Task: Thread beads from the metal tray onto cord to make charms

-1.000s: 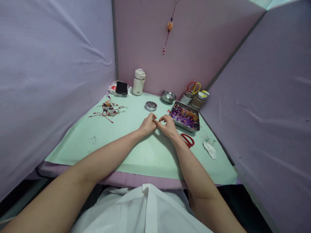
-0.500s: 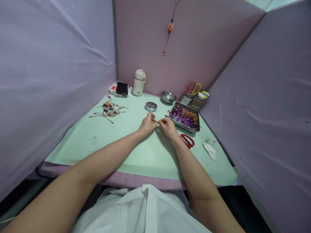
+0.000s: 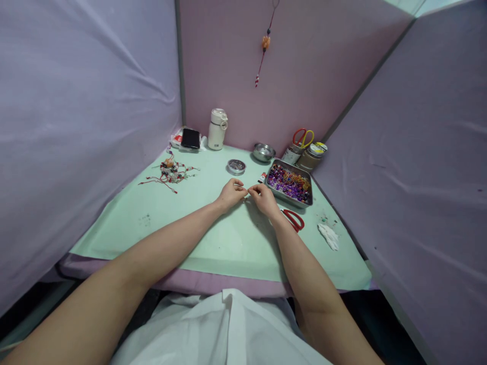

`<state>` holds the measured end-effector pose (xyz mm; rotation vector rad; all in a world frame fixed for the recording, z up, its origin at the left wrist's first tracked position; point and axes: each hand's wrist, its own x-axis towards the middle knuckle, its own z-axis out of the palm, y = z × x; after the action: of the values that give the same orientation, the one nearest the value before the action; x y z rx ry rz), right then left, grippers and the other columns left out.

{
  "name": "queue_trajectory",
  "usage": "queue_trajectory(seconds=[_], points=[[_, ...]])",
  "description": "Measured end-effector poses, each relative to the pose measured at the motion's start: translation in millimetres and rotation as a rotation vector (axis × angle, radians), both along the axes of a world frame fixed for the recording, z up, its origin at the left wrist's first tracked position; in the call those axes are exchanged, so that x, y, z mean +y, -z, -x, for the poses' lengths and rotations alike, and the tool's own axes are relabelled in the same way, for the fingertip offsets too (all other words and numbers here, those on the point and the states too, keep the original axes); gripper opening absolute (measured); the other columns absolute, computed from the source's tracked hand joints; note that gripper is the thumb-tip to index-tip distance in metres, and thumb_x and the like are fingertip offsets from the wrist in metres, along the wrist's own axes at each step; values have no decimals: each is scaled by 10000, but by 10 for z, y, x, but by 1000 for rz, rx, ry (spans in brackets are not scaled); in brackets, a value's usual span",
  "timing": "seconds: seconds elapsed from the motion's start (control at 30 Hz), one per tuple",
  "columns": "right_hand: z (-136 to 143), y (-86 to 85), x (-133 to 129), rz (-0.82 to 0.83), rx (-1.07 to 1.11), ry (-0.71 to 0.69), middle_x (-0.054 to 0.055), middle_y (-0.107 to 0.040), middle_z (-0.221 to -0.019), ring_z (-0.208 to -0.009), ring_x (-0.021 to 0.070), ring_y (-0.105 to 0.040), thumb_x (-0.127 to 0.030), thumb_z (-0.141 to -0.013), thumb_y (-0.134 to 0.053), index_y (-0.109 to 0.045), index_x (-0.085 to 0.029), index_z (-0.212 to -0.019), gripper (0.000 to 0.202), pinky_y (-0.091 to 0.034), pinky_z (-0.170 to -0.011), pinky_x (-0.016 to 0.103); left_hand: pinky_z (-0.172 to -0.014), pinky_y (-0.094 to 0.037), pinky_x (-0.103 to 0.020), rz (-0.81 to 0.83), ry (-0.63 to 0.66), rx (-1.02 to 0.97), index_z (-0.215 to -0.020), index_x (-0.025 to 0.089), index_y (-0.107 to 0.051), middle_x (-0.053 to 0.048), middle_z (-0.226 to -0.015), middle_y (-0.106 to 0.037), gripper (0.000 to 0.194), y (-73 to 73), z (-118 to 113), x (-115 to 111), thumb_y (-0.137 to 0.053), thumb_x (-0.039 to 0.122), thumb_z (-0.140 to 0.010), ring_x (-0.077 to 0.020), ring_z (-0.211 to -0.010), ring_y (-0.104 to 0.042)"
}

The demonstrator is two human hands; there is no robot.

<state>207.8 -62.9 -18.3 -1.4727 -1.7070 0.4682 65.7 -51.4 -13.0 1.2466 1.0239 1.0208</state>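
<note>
My left hand (image 3: 231, 193) and my right hand (image 3: 264, 198) rest on the green mat (image 3: 198, 223), fingertips pinched together and almost touching each other. Something very small sits between the fingertips; it is too small to identify. Just right of my right hand stands a metal tray (image 3: 309, 202) filled with purple, red and orange beads. Red-handled scissors (image 3: 294, 219) lie right behind my right wrist.
Finished beaded strings (image 3: 171, 171) lie at the left. At the back stand a white bottle (image 3: 217, 129), a black phone (image 3: 190, 137), a round tin (image 3: 236, 166), a steel bowl (image 3: 264, 151), jars with scissors (image 3: 303, 137). A white crumpled tissue (image 3: 328, 235) lies at the right. Cloth walls enclose the table.
Both hands shifted slightly; the right hand's fingers curled in tighter and the fingertips drew a little apart from the earlier overlapping pinch.
</note>
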Motion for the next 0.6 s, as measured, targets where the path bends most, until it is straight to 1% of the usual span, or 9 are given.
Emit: queue_trajectory(seconds=[0.13, 0.2, 0.33, 0.47, 0.6], points=[[0, 14, 0, -12, 0, -8, 40, -604, -779, -748, 165, -526, -331, -776, -510, -629, -178, -756, 195, -409, -758, 300, -424, -267, -203, 40, -15, 1, -898, 194, -420, 45, -625, -534, 289, 39, 4, 42, -607, 155, -682, -72, -464, -480], [2, 15, -4, -17, -3, -10, 40, -607, -777, -745, 164, -525, -337, -777, -514, -634, -179, -757, 199, -410, -753, 300, -419, -251, -204, 52, -13, -18, -905, 193, -420, 50, -602, -524, 289, 51, 8, 55, -606, 158, -686, -69, -447, -460], [-9, 5, 1, -27, -14, -12, 45, -622, -791, -745, 165, -530, -335, -782, -518, -648, -178, -760, 206, -414, -752, 301, -429, -246, -202, 79, -12, -47, -910, 196, -415, 57, -585, -519, 325, 42, 12, 54, -635, 159, -674, -62, -434, -442], [-53, 5, 26, -36, -11, 20, 66, -654, -842, -797, 180, -554, -301, -802, -494, -670, -178, -802, 215, -416, -774, 313, -432, -248, -203, 109, -18, -67, -918, 202, -408, 64, -571, -512, 340, 40, 8, 59, -646, 175, -677, -62, -424, -436], [-87, 34, 37, 49, -49, 7, 66, -682, -825, -770, 185, -576, -248, -776, -517, -684, -171, -788, 184, -420, -750, 312, -434, -250, -204, 117, -19, -82, -920, 203, -408, 68, -549, -502, 342, 47, 8, 71, -650, 183, -678, -66, -417, -433]])
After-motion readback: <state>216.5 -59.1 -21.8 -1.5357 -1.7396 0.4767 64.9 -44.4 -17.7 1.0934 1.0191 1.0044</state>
